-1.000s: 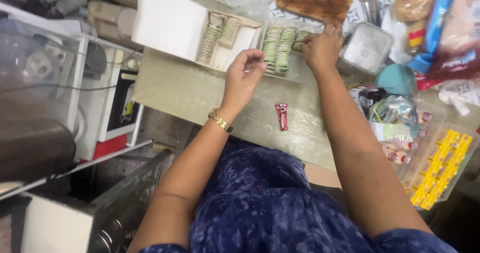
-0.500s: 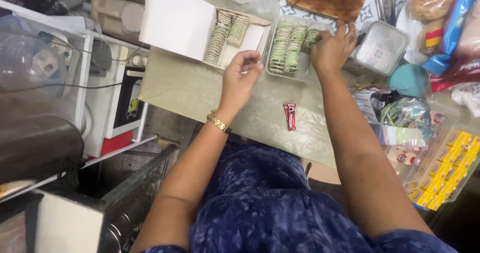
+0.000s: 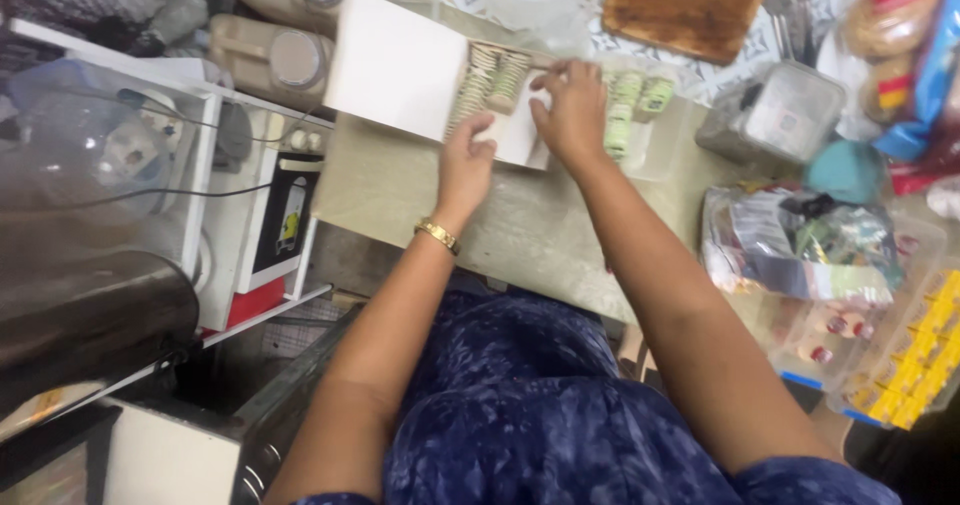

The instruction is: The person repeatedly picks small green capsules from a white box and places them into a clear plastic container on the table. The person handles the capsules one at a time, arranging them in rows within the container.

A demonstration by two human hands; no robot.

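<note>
Two hands meet at the open white cardboard box point(image 3: 500, 105) of sachets on the beige counter point(image 3: 400, 180): right hand point(image 3: 572, 113) nearer, fingers curled over its right end (grip unclear); left hand point(image 3: 466, 163) loosely open on the box's near edge.

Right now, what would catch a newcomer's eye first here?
Both hands meet at the open white box of sachets at the top centre: the left hand at its near edge, the right hand over its right end. Right of it stands a clear tray of green-and-white sachets.
</note>
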